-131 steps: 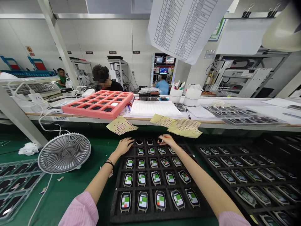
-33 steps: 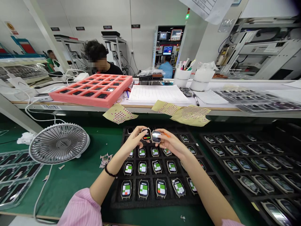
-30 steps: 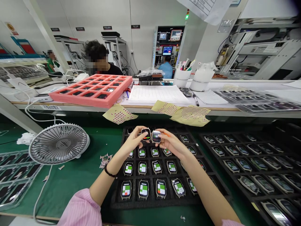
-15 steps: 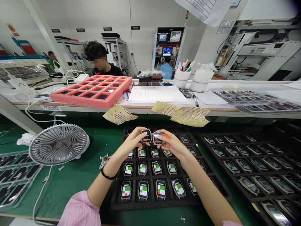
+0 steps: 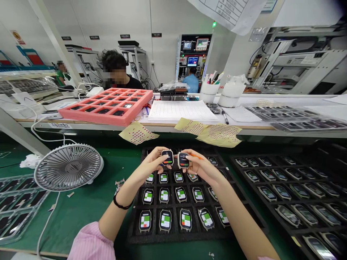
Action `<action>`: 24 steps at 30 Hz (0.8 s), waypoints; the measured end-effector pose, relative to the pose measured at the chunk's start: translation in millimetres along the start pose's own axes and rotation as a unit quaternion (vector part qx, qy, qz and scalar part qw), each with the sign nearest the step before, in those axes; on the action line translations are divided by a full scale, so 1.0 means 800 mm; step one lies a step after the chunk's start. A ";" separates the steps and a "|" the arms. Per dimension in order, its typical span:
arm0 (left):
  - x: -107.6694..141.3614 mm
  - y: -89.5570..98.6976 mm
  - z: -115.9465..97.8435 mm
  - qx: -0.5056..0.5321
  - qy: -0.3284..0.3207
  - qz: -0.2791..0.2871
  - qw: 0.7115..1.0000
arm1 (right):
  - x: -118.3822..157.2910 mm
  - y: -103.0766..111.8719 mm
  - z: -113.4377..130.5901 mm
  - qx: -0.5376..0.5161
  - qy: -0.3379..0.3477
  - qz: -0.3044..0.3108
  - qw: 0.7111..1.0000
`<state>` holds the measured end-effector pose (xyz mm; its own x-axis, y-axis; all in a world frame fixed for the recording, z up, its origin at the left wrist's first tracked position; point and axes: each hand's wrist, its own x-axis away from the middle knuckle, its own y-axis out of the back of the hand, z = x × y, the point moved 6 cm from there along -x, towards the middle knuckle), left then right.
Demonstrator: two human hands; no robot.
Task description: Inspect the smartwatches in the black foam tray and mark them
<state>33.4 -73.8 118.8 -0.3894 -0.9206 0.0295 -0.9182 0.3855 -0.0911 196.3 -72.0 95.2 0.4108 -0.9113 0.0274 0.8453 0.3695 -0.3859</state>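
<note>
My left hand (image 5: 149,165) pinches a smartwatch body (image 5: 167,157) by its edges, and my right hand (image 5: 201,168) holds a second smartwatch body (image 5: 183,160). Both are raised just above a black foam tray (image 5: 173,236), side by side and a little apart. A thin orange item (image 5: 197,156) sticks out from my right fingers. Rows of watch bodies with green, red and white screens sit in the tray's pockets below my wrists. My hands hide the tray's far rows.
A second black tray of watches (image 5: 282,191) lies to the right. A desk fan (image 5: 68,167) and paper scraps (image 5: 118,187) sit on the green mat. Dotted yellow sheets (image 5: 137,133) hang at the bench edge, below a pink foam tray (image 5: 105,106). A co-worker (image 5: 116,70) sits beyond.
Since about a second ago, both watches have moved slightly apart and turned their screens more upward. My view has tilted slightly. Earlier, my hands rested on the tray's far rows.
</note>
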 end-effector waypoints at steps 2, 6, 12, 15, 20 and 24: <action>-0.002 0.002 0.002 -0.006 -0.008 0.001 1.000 | 0.000 0.000 0.001 0.001 0.002 0.000 1.000; -0.005 0.005 0.005 0.000 -0.016 0.005 1.000 | 0.002 -0.001 0.001 0.006 0.002 0.004 1.000; -0.007 0.004 0.004 0.017 -0.016 0.008 1.000 | 0.005 -0.004 0.002 0.026 0.009 0.027 0.999; -0.005 0.004 0.003 0.014 -0.014 0.006 1.000 | 0.006 -0.006 0.003 0.039 0.011 0.035 0.999; -0.002 0.004 0.000 0.005 -0.016 0.008 1.000 | 0.006 -0.008 0.004 0.041 0.006 0.024 0.999; -0.001 0.003 -0.001 -0.003 -0.016 0.023 1.000 | 0.005 -0.007 0.003 0.040 0.003 0.018 0.999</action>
<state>31.8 -72.2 119.2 -0.4285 -0.9035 -0.0055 -0.9000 0.4273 -0.0863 193.6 -77.1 99.7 0.4398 -0.8981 0.0082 0.8544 0.4156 -0.3118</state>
